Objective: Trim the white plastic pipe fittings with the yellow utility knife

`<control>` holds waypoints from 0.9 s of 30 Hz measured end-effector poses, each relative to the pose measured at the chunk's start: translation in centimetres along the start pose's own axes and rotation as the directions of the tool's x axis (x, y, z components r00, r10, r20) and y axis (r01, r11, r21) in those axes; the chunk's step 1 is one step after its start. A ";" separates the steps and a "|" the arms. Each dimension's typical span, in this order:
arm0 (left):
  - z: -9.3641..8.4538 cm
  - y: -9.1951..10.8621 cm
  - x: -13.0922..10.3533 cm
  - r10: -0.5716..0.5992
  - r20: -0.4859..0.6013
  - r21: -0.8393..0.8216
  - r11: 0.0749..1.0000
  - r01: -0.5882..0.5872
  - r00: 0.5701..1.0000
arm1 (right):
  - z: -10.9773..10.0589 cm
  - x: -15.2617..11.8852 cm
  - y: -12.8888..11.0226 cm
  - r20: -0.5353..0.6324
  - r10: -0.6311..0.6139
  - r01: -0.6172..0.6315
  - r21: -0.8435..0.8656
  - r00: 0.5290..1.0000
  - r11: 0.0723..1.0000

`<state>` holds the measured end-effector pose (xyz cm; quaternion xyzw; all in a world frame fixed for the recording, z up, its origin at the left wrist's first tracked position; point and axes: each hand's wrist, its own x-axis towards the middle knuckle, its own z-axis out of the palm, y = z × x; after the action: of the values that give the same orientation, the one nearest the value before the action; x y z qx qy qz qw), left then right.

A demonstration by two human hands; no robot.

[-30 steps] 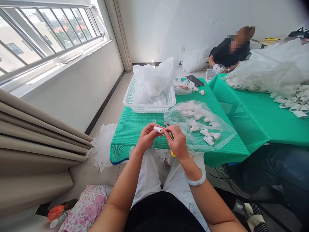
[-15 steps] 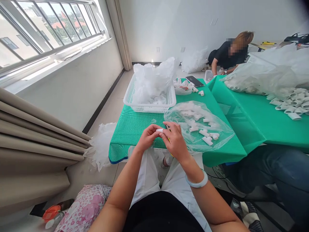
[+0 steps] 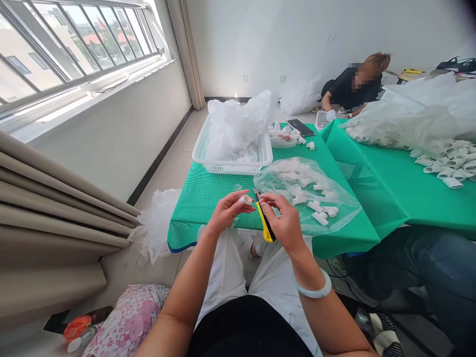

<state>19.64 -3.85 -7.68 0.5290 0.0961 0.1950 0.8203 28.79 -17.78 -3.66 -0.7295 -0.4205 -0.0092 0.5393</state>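
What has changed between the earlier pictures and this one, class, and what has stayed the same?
The right hand has drawn back to the right, letting go of the white fitting, and the yellow knife in it has come into fuller view. The fitting's open end has turned upward. The person opposite has bent lower. The left hand still holds the fitting; the large basket stayed put.
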 end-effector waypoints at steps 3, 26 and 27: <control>-0.1 0.0 0.0 -0.021 0.005 -0.015 1.000 0.021 1.000 | 0.8 -0.5 0.4 0.052 -0.080 0.083 -0.057 0.995 0.995; 0.0 0.5 -0.2 -0.004 0.026 -0.053 0.999 0.005 1.000 | 2.6 0.5 3.9 0.248 0.342 -0.122 -0.622 0.906 0.774; 0.0 0.4 -0.3 -0.004 0.016 -0.054 0.999 0.005 1.000 | 2.5 0.7 3.5 0.265 0.380 -0.141 -0.627 0.886 0.766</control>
<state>19.30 -3.77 -7.34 0.5081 0.0858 0.1915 0.8354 30.30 -15.61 -7.16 -0.9002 -0.3843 0.0772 0.1895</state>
